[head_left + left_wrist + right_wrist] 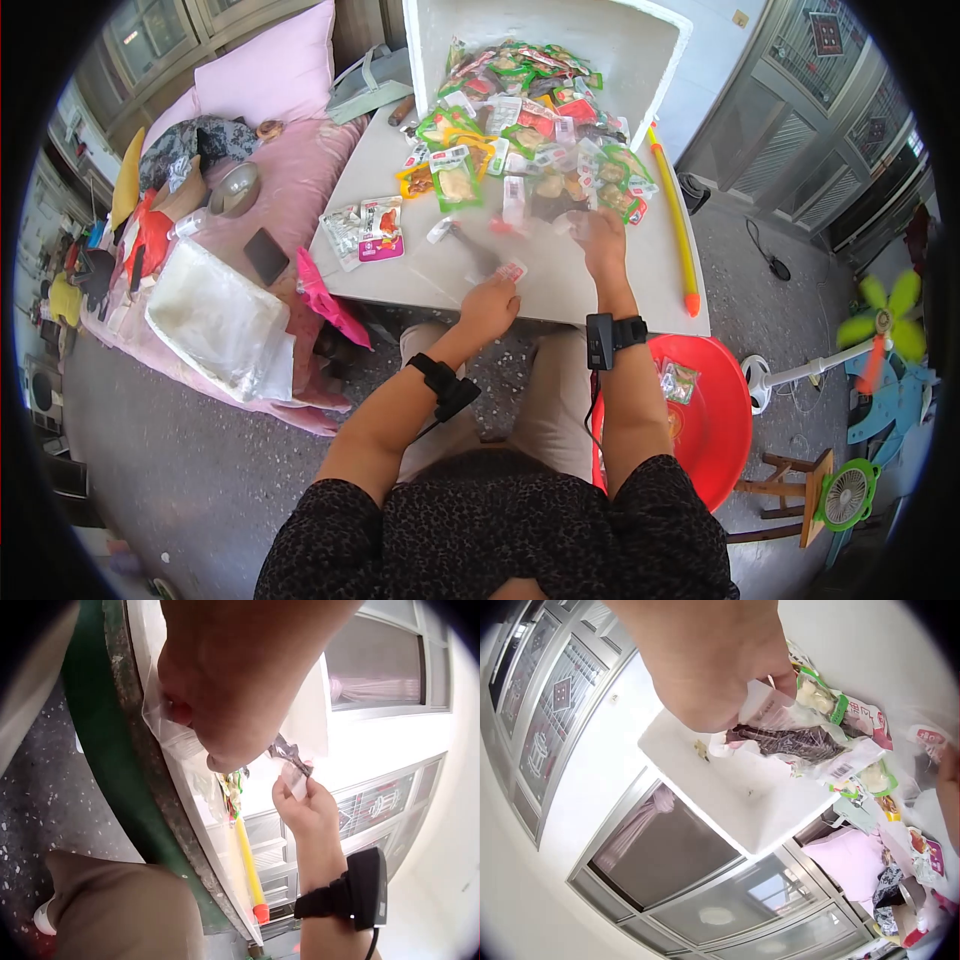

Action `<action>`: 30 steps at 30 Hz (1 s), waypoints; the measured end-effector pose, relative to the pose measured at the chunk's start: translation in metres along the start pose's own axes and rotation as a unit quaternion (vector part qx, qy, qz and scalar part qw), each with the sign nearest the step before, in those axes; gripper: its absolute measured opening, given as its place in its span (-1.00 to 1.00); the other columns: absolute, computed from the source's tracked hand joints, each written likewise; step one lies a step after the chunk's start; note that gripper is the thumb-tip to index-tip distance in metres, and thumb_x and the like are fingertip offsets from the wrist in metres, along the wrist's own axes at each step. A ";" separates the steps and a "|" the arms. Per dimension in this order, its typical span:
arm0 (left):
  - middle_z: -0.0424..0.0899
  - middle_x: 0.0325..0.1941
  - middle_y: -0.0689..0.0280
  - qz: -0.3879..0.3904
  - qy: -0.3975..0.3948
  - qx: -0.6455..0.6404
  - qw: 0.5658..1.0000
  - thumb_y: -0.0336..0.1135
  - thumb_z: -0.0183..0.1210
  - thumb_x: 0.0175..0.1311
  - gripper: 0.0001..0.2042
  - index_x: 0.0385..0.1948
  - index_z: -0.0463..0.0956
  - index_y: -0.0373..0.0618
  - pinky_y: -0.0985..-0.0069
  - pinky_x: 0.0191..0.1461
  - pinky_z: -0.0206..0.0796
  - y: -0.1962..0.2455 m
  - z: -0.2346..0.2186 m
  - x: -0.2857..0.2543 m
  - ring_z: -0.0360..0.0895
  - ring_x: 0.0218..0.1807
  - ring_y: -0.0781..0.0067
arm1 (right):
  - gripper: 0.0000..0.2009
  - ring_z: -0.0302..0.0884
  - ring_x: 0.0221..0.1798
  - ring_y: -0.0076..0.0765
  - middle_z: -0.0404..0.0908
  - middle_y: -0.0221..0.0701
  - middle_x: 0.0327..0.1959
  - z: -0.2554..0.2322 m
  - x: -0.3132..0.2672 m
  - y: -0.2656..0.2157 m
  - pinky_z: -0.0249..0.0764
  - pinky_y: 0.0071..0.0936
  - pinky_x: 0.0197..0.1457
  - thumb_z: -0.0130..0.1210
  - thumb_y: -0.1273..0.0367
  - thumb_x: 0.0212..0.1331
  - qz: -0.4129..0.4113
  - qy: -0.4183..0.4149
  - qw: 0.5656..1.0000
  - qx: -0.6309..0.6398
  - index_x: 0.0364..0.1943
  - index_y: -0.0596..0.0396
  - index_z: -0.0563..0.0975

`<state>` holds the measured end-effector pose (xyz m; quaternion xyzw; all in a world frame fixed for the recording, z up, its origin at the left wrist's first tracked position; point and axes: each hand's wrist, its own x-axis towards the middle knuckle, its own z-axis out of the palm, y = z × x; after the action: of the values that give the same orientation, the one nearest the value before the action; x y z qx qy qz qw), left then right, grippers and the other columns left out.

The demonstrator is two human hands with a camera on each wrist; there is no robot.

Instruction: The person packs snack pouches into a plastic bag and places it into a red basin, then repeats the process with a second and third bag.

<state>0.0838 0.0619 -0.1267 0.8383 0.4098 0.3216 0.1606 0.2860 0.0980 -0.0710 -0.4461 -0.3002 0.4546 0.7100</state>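
My left hand (490,308) grips the near end of a clear packet with a red and white label (512,270), close over the table's front part. In the left wrist view the packet's see-through film (161,720) shows beside the curled fingers. Farther forward, my right hand (603,245) pinches a corner of another clear packet (802,742), which has dark brown food inside and a barcode at one end. It hangs in front of the heaped food packets (520,140). Two flat pouches, one of them white and purple (381,228), lie on the left of the table.
A white foam box (655,80) stands on its side at the back of the table (400,280), packets spilling from it. Along the right edge lies a yellow tube (675,215). On the floor below stands a red tub (725,400). A pink-covered bed (290,190) is at left.
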 end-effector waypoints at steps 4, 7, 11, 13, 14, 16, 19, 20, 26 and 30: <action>0.43 -0.51 0.17 -0.035 -0.007 -0.082 0.996 -0.30 0.05 -0.05 -0.82 -0.43 0.40 -0.18 0.44 -0.38 0.25 0.015 -0.022 0.001 0.39 -0.47 0.25 | -0.95 0.46 -0.45 -0.48 0.47 -0.38 -0.48 -0.017 -0.029 -0.036 0.36 -0.58 -0.49 -0.15 0.47 0.07 -0.033 0.000 0.999 0.015 -0.41 0.09 0.35; 0.43 -0.52 0.25 -0.075 0.033 -0.159 0.984 -0.29 0.06 -0.02 -0.80 -0.39 0.41 -0.21 0.55 -0.38 0.23 0.015 -0.029 -0.001 0.38 -0.48 0.42 | -0.96 0.43 -0.52 -0.55 0.45 -0.43 -0.53 -0.033 -0.041 -0.049 0.31 -0.70 -0.56 -0.12 0.50 0.05 -0.062 -0.034 0.997 0.012 -0.46 0.11 0.37; 0.43 -0.46 0.36 -0.131 0.035 -0.398 0.907 -0.27 0.05 0.04 -0.74 -0.28 0.37 -0.23 0.63 -0.35 0.22 0.025 -0.036 -0.002 0.36 -0.42 0.60 | -0.98 0.40 -0.54 -0.62 0.44 -0.48 -0.56 -0.040 -0.065 -0.062 0.30 -0.72 -0.59 -0.09 0.48 0.03 0.055 -0.117 0.985 -0.115 -0.45 0.10 0.38; 0.43 -0.40 0.37 -0.184 -0.085 -0.471 0.859 -0.28 0.05 0.06 -0.72 -0.23 0.33 -0.22 0.66 -0.32 0.22 0.039 -0.037 -0.005 0.36 -0.38 0.62 | -0.97 0.40 -0.55 -0.63 0.44 -0.49 -0.56 -0.040 -0.071 -0.050 0.28 -0.74 -0.60 -0.08 0.47 0.03 0.080 -0.172 0.972 -0.135 -0.44 0.09 0.38; 0.42 -0.37 0.38 -0.209 -0.145 -0.503 0.826 -0.28 0.05 0.06 -0.71 -0.21 0.32 -0.22 0.67 -0.31 0.22 0.048 -0.039 -0.008 0.36 -0.36 0.63 | -0.97 0.40 -0.55 -0.63 0.44 -0.50 -0.56 -0.040 -0.074 -0.043 0.27 -0.75 -0.61 -0.07 0.46 0.02 0.093 -0.199 0.965 -0.145 -0.44 0.09 0.38; 0.42 -0.28 0.31 -0.213 -0.226 -0.513 0.801 -0.34 0.05 0.06 -0.67 -0.14 0.26 -0.26 0.64 -0.23 0.24 0.058 -0.036 -0.012 0.36 -0.26 0.59 | -0.97 0.41 -0.55 -0.63 0.43 -0.50 -0.55 -0.034 -0.081 -0.035 0.25 -0.77 -0.63 -0.06 0.45 0.02 0.118 -0.182 0.966 -0.143 -0.44 0.08 0.38; 0.41 -0.25 0.27 -0.217 -0.283 -0.542 0.761 -0.38 0.05 0.04 -0.63 -0.11 0.22 -0.32 0.59 -0.16 0.25 0.051 -0.023 -0.018 0.36 -0.21 0.56 | -0.97 0.42 -0.54 -0.62 0.44 -0.50 -0.54 -0.034 -0.088 -0.032 0.23 -0.78 -0.65 -0.07 0.46 0.03 0.128 -0.149 0.968 -0.154 -0.43 0.09 0.37; 0.42 -0.27 0.27 -0.216 -0.273 -0.542 0.765 -0.37 0.05 0.04 -0.63 -0.12 0.23 -0.32 0.61 -0.19 0.24 0.050 -0.022 -0.019 0.36 -0.23 0.58 | -0.97 0.42 -0.54 -0.61 0.44 -0.49 -0.54 -0.039 -0.090 -0.031 0.23 -0.78 -0.66 -0.08 0.46 0.03 0.129 -0.130 0.973 -0.138 -0.43 0.09 0.37; 0.41 -0.25 0.30 -0.205 -0.287 -0.530 0.771 -0.40 0.05 0.05 -0.63 -0.10 0.22 -0.31 0.61 -0.13 0.22 0.040 -0.017 -0.021 0.36 -0.22 0.59 | -0.98 0.44 -0.54 -0.56 0.45 -0.43 -0.53 -0.057 -0.100 -0.033 0.23 -0.76 -0.67 -0.10 0.46 0.05 0.124 -0.070 0.987 -0.074 -0.44 0.10 0.36; 0.42 -0.29 0.34 -0.225 -0.230 -0.563 0.761 -0.39 0.05 0.06 -0.69 -0.16 0.27 -0.30 0.63 -0.17 0.22 0.050 -0.014 -0.017 0.35 -0.25 0.63 | -0.97 0.45 -0.53 -0.51 0.45 -0.39 -0.55 -0.064 -0.103 -0.027 0.25 -0.74 -0.67 -0.12 0.47 0.06 0.100 -0.038 0.993 -0.048 -0.46 0.12 0.34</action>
<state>0.0961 0.0178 -0.0962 0.5297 0.2821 0.2466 0.7609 0.3077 -0.0241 -0.0761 -0.4897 -0.3022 0.5249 0.6272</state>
